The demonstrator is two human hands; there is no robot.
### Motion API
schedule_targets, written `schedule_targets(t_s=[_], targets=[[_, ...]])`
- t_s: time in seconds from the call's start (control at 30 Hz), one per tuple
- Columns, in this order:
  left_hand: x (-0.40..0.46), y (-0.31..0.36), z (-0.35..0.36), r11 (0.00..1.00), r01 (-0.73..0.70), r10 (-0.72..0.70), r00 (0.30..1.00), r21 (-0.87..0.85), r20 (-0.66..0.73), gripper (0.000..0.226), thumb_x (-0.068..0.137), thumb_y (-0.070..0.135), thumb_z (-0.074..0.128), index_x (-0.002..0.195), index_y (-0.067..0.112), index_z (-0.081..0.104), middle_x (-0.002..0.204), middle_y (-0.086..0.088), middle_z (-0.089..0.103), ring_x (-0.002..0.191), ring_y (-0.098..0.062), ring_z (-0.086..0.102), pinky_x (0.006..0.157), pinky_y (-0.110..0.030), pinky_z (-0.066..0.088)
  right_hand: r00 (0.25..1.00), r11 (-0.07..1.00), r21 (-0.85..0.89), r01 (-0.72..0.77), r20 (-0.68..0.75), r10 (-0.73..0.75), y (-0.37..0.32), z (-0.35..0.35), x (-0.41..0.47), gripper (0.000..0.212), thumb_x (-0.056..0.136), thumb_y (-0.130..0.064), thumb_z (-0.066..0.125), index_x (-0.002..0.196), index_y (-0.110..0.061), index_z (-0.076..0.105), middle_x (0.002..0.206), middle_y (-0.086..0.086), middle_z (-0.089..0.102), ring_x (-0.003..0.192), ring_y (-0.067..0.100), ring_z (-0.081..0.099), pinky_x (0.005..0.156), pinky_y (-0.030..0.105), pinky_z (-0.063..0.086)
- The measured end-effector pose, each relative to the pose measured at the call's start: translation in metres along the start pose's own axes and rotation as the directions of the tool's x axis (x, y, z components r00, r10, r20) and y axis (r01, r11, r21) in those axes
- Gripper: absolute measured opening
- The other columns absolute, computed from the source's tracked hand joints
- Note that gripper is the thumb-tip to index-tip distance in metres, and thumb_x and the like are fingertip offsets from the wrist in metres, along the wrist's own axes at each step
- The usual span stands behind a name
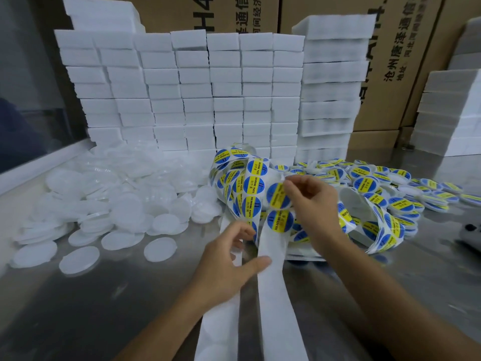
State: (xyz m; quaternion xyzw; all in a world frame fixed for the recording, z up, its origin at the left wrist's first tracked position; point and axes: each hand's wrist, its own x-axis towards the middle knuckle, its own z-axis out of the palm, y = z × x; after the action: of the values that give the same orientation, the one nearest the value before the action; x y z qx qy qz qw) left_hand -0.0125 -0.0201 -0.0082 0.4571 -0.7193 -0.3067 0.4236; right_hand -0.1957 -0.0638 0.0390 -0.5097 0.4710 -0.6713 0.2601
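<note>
A long white backing strip (273,282) with round blue-and-yellow stickers runs from the table's front edge up into a loose tangle of sticker roll (242,183). My left hand (229,259) holds the bare strip between thumb and fingers. My right hand (309,201) pinches the upper edge of one round sticker (277,195) on the strip, with a second sticker (279,220) just below it.
A heap of plain white round lids (117,201) covers the steel table at the left. Lids with stickers on them (385,186) pile up at the right. White foam blocks (208,95) are stacked behind, before cardboard boxes (395,61). A dark object (471,230) lies at the right edge.
</note>
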Motion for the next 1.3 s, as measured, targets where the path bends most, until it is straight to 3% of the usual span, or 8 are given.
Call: schedule_targets(t_s=[0.2, 0.37, 0.57, 0.8, 0.97, 1.07, 1.17, 1.3], targets=[[-0.001, 0.003, 0.009, 0.999, -0.038, 0.040, 0.993, -0.019, 0.113, 0.058, 0.070, 0.033, 0.084, 0.115, 0.047, 0.050, 0.109, 0.037, 0.056, 0.099, 0.013, 0.055, 0.074, 0.003, 0.035, 0.943, 0.957, 0.098, -0.272, -0.173, 0.285, 0.005, -0.027, 0.027, 0.020, 0.092, -0.006, 0.059, 0.092, -0.023, 0.069, 0.099, 0.008, 0.071, 0.081, 0.015, 0.064, 0.069, 0.027, 0.053], [0.005, -0.002, 0.006, 0.986, 0.035, -0.033, 0.999, -0.161, 0.014, 0.032, 0.076, 0.004, 0.078, 0.090, 0.032, 0.072, 0.078, 0.020, 0.069, 0.070, 0.000, 0.061, 0.066, -0.007, 0.043, 0.969, 0.967, 0.073, -0.244, -0.028, 0.247, 0.005, -0.003, 0.012, 0.021, 0.092, -0.003, 0.058, 0.092, -0.021, 0.069, 0.092, 0.004, 0.073, 0.069, 0.012, 0.068, 0.064, 0.027, 0.059], [0.009, -0.003, -0.007, 0.886, 0.125, -0.241, 0.947, -0.446, -0.213, 0.015, 0.074, 0.012, 0.081, 0.072, 0.026, 0.079, 0.071, 0.005, 0.075, 0.064, 0.000, 0.067, 0.059, -0.008, 0.048, 0.974, 0.980, 0.018, -0.198, -0.106, 0.199, -0.006, -0.012, 0.038, 0.018, 0.085, -0.005, 0.067, 0.082, -0.022, 0.073, 0.075, -0.006, 0.070, 0.057, -0.003, 0.060, 0.054, 0.013, 0.048], [0.012, -0.004, -0.009, 0.831, 0.170, -0.317, 0.927, -0.529, -0.201, 0.035, 0.078, -0.003, 0.074, 0.105, 0.016, 0.062, 0.080, -0.008, 0.075, 0.072, -0.021, 0.071, 0.073, -0.038, 0.057, 0.850, 0.851, 0.182, -0.493, -0.109, 0.516, 0.010, -0.034, 0.108, 0.004, 0.090, -0.005, 0.061, 0.091, -0.001, 0.061, 0.076, 0.009, 0.057, 0.067, 0.018, 0.058, 0.069, 0.024, 0.052], [0.013, -0.007, -0.010, 0.804, 0.222, -0.325, 0.941, -0.552, -0.094, 0.032, 0.083, -0.009, 0.066, 0.104, 0.014, 0.066, 0.089, -0.004, 0.077, 0.081, -0.022, 0.074, 0.071, -0.032, 0.059, 0.782, 0.758, 0.343, -0.555, -0.097, 0.616, 0.031, -0.043, 0.131, 0.023, 0.094, -0.011, 0.058, 0.114, 0.000, 0.057, 0.108, 0.014, 0.059, 0.097, 0.025, 0.065, 0.088, 0.031, 0.057], [0.013, -0.006, -0.011, 0.795, 0.234, -0.328, 0.942, -0.560, -0.073, 0.029, 0.082, -0.010, 0.066, 0.102, 0.012, 0.067, 0.091, -0.007, 0.077, 0.083, -0.025, 0.073, 0.074, -0.036, 0.057, 0.770, 0.770, 0.303, -0.561, -0.149, 0.620, 0.039, -0.045, 0.139, 0.027, 0.095, -0.011, 0.055, 0.121, -0.001, 0.055, 0.113, 0.012, 0.060, 0.105, 0.025, 0.064, 0.095, 0.034, 0.055], [0.014, -0.007, -0.010, 0.786, 0.252, -0.346, 0.936, -0.564, -0.063, 0.027, 0.082, -0.010, 0.066, 0.097, 0.012, 0.068, 0.089, -0.006, 0.077, 0.081, -0.025, 0.073, 0.074, -0.036, 0.055, 0.787, 0.829, 0.169, -0.532, -0.263, 0.558, 0.030, -0.040, 0.136, 0.013, 0.090, -0.010, 0.058, 0.100, -0.005, 0.053, 0.083, 0.008, 0.051, 0.076, 0.020, 0.052, 0.073, 0.027, 0.048], [0.013, -0.008, -0.012, 0.776, 0.282, -0.370, 0.928, -0.564, -0.045, 0.026, 0.082, -0.009, 0.065, 0.097, 0.012, 0.071, 0.092, -0.008, 0.077, 0.083, -0.027, 0.073, 0.075, -0.037, 0.055, 0.928, 0.938, 0.000, -0.345, -0.148, 0.342, 0.013, -0.023, 0.103, 0.010, 0.090, -0.006, 0.060, 0.084, -0.003, 0.068, 0.081, 0.010, 0.069, 0.078, 0.022, 0.064, 0.085, 0.033, 0.058]])
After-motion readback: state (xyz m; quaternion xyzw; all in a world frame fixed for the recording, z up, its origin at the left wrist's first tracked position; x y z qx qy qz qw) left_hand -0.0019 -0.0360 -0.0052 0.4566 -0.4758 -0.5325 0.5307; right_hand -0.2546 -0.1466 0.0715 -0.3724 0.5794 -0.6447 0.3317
